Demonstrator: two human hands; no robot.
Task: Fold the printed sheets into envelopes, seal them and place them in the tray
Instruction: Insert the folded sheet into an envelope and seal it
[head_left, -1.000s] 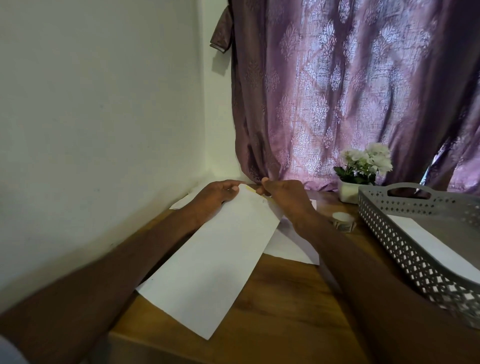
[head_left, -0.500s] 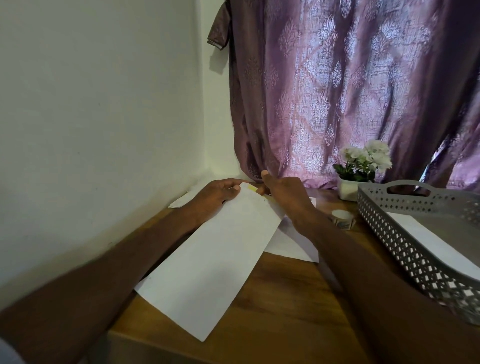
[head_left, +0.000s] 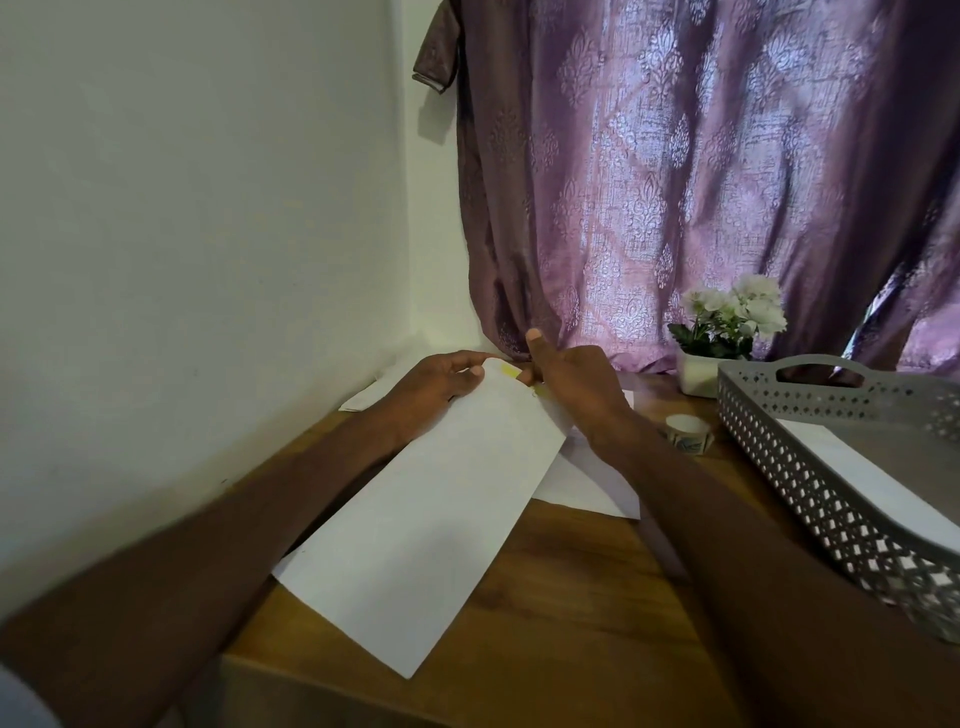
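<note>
1. Envelope (head_left: 421, 519), a long white folded sheet, lay slantwise on the wooden bench (head_left: 571, 623), its near corner reaching toward the bench's front edge and its far end held between both hands.

2. At that far end the left hand (head_left: 436, 387) rested its fingers on the paper's corner, pinning it flat. The right hand (head_left: 571, 376) sat beside it with its thumb raised and its fingers curled down at a small yellow sticker (head_left: 511, 371) on the envelope's edge; whether it pinched the sticker or only pressed it could not be told.

3. Sealing appeared to be under way, and the risk lay there. A sticker set down crooked or only half on the flap would likely leave the envelope unsealed, and a slip of the left hand could let the paper swing and wrinkle.

4. Loose white sheets (head_left: 587, 478) lay under and beside the envelope and could catch the sticker's glue.

5. A roll of stickers (head_left: 687, 434) stood near the right wrist, in the path toward the grey perforated tray (head_left: 810, 467), which already held a white envelope.

6. A small pot of white flowers (head_left: 727, 332) stood behind the tray, before a purple curtain (head_left: 701, 182).
</note>
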